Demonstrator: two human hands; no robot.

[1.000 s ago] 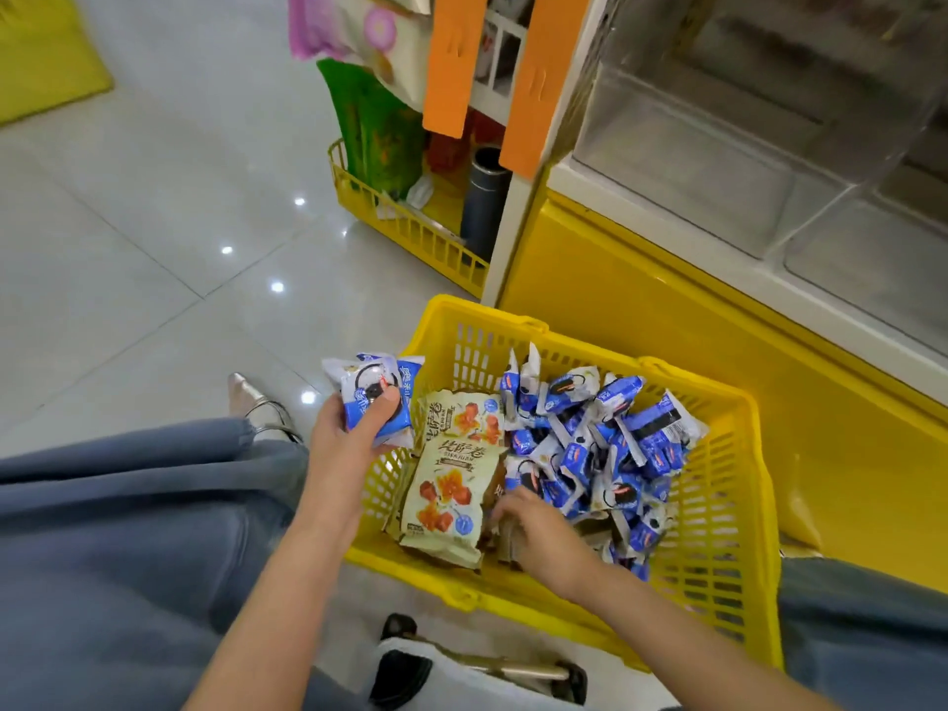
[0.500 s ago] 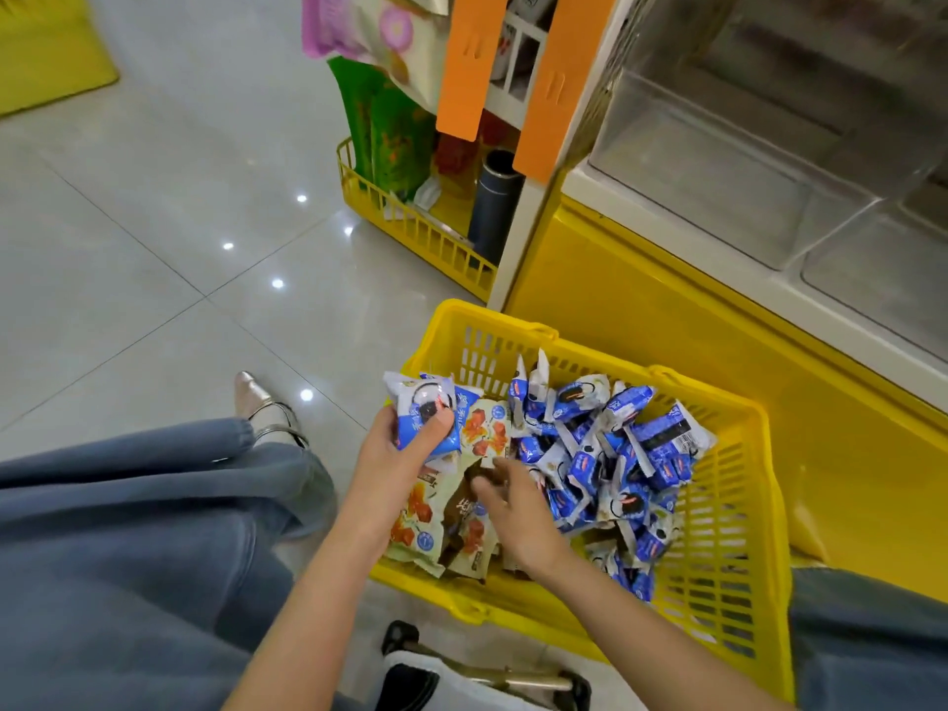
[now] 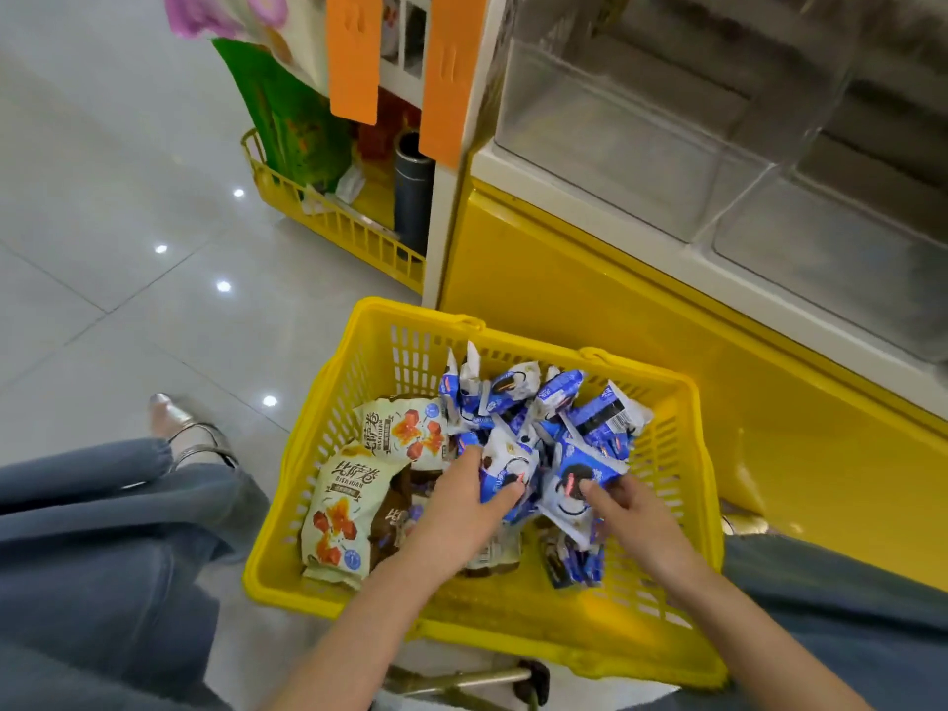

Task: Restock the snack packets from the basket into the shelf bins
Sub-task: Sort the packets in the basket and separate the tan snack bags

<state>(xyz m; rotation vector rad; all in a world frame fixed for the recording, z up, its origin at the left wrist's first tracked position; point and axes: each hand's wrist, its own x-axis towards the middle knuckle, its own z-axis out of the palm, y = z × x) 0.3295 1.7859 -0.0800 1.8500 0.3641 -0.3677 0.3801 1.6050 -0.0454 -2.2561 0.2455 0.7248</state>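
A yellow plastic basket (image 3: 328,402) sits on the floor between my knees. It holds a heap of blue-and-white cookie packets (image 3: 538,402) at the back right and cream snack bags with orange print (image 3: 343,505) on the left. My left hand (image 3: 456,510) grips a blue-and-white packet (image 3: 505,467) over the middle of the basket. My right hand (image 3: 631,520) pinches another blue-and-white packet (image 3: 569,487) beside it. Clear shelf bins (image 3: 605,141) stand above on the right, with nothing visible inside.
A yellow cabinet front (image 3: 615,320) rises right behind the basket. To the left of the shelf a second yellow wire rack (image 3: 333,218) holds green bags and a dark cylinder (image 3: 413,197). Orange tags (image 3: 354,53) hang above it. Grey tiled floor lies to the left.
My left hand moved right with its blue packet, from the basket's left rim to the middle. My right hand left the cream bags and took hold of a blue packet.
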